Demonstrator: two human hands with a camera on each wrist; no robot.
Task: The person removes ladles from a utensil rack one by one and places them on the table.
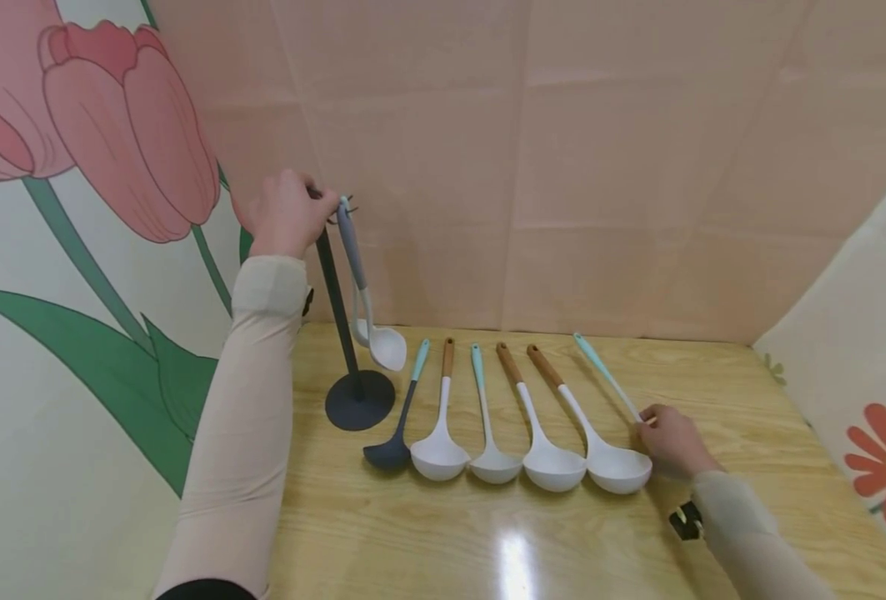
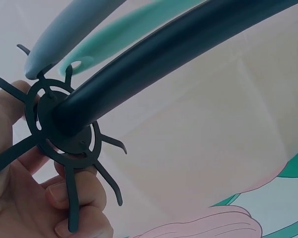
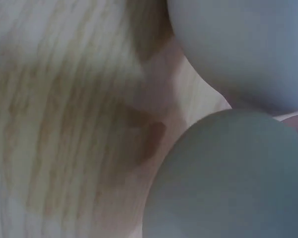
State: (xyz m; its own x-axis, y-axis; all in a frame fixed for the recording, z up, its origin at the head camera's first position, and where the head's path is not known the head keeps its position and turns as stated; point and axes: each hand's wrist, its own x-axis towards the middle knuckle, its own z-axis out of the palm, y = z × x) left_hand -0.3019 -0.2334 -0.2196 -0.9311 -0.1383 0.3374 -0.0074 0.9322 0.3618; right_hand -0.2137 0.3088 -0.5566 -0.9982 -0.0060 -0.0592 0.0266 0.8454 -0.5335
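Observation:
High at the left, my left hand [image 1: 288,217] grips the hooked top [image 2: 67,124] of a black utensil stand [image 1: 333,292]. From its hooks hang a grey-handled white ladle [image 1: 351,246] and a turquoise-handled utensil [image 2: 134,27], partly hidden behind it. My right hand [image 1: 675,437], low at the right end of a row of ladles, pinches a turquoise-handled ladle [image 1: 596,362] near the lower part of its pale stem. The hand hides this ladle's bowl in the head view. In the right wrist view two pale bowls [image 3: 228,178] show close up, very near each other.
Left of my right hand lie several ladles on the wooden table [image 1: 412,542]: a brown-handled white one [image 1: 618,471] nearest, and a dark one [image 1: 388,454] beside the stand's round base [image 1: 360,400]. A pink cloth backdrop [image 1: 563,167] rises behind; a tulip-printed panel [image 1: 112,275] stands left.

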